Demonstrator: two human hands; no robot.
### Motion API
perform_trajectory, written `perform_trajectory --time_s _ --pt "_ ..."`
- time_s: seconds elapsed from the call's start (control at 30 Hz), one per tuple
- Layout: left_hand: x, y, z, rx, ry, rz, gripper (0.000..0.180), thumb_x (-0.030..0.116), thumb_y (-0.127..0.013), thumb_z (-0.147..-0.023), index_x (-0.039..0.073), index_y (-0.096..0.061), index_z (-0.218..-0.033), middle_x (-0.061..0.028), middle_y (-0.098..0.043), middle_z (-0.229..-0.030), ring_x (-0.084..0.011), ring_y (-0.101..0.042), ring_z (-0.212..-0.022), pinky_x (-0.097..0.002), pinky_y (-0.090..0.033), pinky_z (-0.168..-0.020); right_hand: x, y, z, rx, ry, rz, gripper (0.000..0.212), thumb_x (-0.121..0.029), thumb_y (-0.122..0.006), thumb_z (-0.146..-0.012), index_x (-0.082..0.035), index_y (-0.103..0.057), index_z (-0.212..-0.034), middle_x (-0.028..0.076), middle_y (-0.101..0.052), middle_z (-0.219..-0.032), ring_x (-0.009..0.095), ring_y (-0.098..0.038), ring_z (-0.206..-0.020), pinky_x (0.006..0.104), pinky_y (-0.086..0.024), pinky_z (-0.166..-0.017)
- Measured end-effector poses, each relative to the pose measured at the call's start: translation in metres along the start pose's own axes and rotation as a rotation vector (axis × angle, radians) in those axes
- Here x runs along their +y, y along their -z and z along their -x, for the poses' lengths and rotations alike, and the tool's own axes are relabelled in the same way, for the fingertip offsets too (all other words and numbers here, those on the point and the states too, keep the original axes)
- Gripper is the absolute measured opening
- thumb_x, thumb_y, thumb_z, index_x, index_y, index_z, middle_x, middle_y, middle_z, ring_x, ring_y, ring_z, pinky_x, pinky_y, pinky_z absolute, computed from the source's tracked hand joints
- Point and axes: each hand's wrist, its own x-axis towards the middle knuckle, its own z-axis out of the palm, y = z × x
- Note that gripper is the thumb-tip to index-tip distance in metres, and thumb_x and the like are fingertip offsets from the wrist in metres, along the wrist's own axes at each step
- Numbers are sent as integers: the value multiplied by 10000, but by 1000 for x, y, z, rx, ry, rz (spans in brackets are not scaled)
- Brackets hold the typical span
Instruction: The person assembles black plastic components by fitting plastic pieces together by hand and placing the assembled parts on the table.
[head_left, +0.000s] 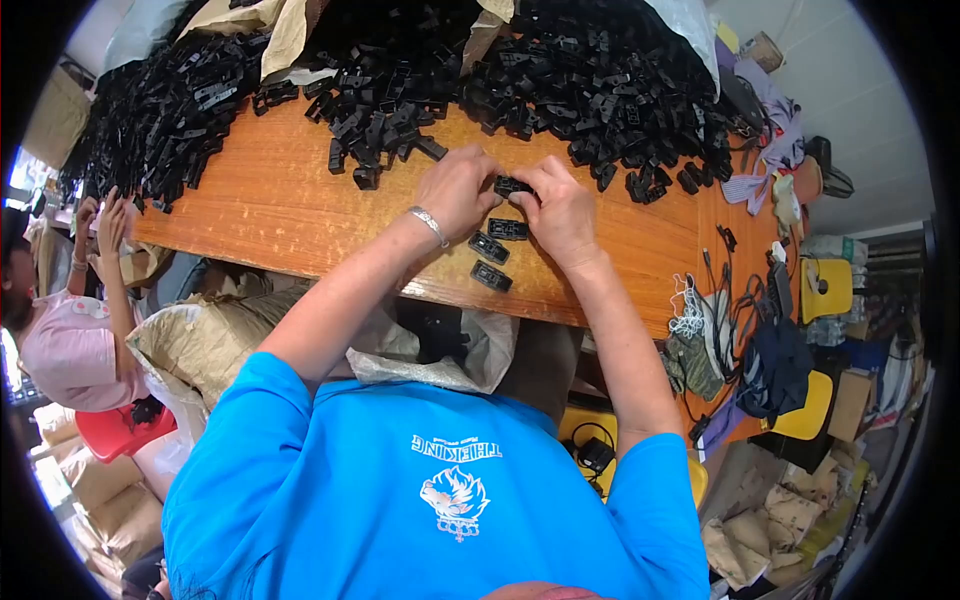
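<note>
Above the table, both my hands meet at a small black plastic part. My left hand pinches its left end, a bracelet on the wrist. Its right end is between the thumb and fingers of my right hand; my fingertips hide some of it. Just below, on the wood, three similar black plastic pieces lie in a loose column toward the table's near edge. Beyond my hands, heaps of loose black plastic parts spread across the far side.
An open woven sack with dark contents sits under the near edge of the wooden table. Cables and cloth lie at the right end. At the left a person in pink works by the heap. Yellow chairs stand right.
</note>
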Motion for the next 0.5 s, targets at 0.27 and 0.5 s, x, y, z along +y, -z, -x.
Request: perform_trajectory --time_s 0.27,0.5 --pt "-11 4 -7 -39 1 133 265 319 -760 -913 73 -794 -1005 -159 -728 -1031 -379 -682 -1044 -480 -549 -891 -3 -8 8 20 63 29 231 -79 -817 -847 -76 -784 -1076 119 -667 -1001 349 -703 -911 446 -576 -775" --pt "2 -1 -7 -21 50 15 225 315 -753 -923 94 -793 -929 -157 -743 -1024 -378 -687 -1040 -488 -553 -896 -3 -11 21 46 79 84 221 -92 -790 -882 -71 -791 -1102 137 -669 -959 346 -657 -961 435 -550 -814"
